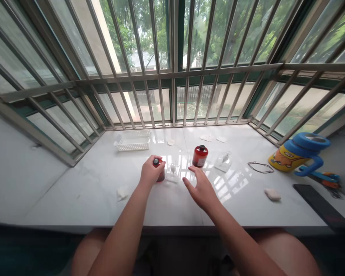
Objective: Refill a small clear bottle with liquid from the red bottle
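Across the marble worktop [74, 195], the left hand [151, 172] curls over an upright red bottle [161, 176], while the spread right hand [201, 189] lies just beside a clear plastic box [173, 173].

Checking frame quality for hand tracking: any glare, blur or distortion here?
Head view: window glare streaks the glossy white sill beside the right hand; wide-angle distortion bends the window bars toward the edges; hands look sharp, no obvious motion blur.

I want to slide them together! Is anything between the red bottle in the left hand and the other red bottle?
Yes. A small clear box stands between the red bottle, held by the left hand, and the other red bottle. It sits closer to the held bottle.
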A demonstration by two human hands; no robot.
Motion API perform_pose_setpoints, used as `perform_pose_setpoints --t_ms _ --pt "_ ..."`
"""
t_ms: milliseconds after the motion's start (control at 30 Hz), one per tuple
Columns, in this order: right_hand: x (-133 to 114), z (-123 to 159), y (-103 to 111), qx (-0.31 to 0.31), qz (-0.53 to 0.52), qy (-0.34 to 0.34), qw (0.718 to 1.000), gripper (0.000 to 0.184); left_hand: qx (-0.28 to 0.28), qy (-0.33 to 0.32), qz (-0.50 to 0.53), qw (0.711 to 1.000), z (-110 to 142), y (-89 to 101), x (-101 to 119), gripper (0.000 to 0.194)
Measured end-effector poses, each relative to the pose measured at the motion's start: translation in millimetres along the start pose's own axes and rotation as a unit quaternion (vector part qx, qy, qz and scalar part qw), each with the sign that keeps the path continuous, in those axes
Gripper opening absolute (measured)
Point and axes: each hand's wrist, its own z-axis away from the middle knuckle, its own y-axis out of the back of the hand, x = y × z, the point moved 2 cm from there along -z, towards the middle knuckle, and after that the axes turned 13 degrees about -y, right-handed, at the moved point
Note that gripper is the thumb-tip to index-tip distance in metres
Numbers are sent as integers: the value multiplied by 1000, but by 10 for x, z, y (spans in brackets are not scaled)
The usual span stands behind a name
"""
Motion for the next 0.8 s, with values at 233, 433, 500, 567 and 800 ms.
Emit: perform_pose_setpoints --t_ms 233,433,500,567,800 --pt "-7 -662 -878 -46 -12 -25 999 46 0 -13 16 1000 134 69 16 24" --pt "110 -399 -811 -47 -26 -27 998 40 -4 -17 32 999 230 129 19 24" --pt "233 -243 -639 -35 -23 -40 998 43 -4 -16 39 999 240 131 13 23" --pt "371 -91 -427 -17 -18 -57 998 46 -3 -15 44 999 244 127 5 22" --pt "689 312 190 56 -1 -118 991 55 3 -19 59 998 251 118 -1 23"
